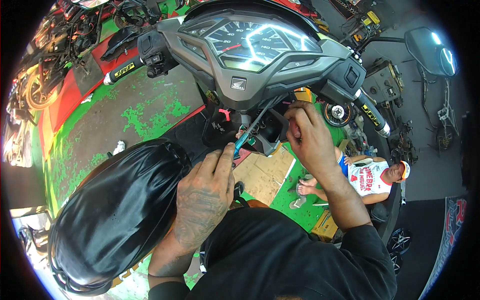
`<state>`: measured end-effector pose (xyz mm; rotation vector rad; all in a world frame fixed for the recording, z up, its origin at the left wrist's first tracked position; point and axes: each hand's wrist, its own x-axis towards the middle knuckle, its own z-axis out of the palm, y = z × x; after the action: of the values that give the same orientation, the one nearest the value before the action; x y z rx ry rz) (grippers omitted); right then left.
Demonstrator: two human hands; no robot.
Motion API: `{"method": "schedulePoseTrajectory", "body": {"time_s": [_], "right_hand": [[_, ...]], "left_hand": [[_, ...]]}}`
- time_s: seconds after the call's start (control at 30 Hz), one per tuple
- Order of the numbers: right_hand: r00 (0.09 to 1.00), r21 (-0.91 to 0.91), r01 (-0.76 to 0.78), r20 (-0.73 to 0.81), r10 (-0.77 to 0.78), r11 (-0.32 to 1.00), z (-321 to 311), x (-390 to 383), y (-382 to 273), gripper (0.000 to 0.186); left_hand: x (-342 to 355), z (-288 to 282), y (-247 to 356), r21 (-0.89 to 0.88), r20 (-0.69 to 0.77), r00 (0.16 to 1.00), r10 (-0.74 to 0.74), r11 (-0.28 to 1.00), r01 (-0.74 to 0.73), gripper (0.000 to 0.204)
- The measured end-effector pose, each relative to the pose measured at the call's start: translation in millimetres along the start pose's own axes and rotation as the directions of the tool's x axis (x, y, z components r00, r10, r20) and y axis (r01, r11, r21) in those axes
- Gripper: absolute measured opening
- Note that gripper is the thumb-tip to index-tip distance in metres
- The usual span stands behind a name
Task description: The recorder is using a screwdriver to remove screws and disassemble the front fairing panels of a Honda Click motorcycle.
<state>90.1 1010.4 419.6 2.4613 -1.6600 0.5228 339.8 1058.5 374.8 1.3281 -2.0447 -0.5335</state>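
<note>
The bare left hand grasps a slim metal screwdriver with a teal handle, slanting up toward the grey plastic handlebar cover; best keep its shaft steady. Whether the curled right hand holds anything, I cannot tell.

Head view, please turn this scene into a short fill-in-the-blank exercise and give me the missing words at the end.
1. The teal-handled tool is at the fingertips of the ____ hand.
2. The speedometer needle is coloured ____.
3. The person in the white jersey wears a ____ on their head.

Missing words: left; red; cap.
</note>
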Motion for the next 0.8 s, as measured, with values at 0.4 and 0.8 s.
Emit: {"method": "schedulePoseTrajectory", "body": {"time_s": [0.4,0.8], "right_hand": [[0.946,-0.307,0.221,0.298,-0.127,0.926,-4.0,30.8,-19.0,0.019],[0.996,0.035,-0.063,-0.061,0.065,0.997,-3.5,-17.9,35.6,0.026]], "left_hand": [[3.0,-9.9,-2.4,-0.005,-0.033,0.999,0.001,1.000,-0.001,0.044],[-18.4,10.7,-17.7,-0.188,-0.108,0.989,-0.100,0.979,0.079,0.043]]}}
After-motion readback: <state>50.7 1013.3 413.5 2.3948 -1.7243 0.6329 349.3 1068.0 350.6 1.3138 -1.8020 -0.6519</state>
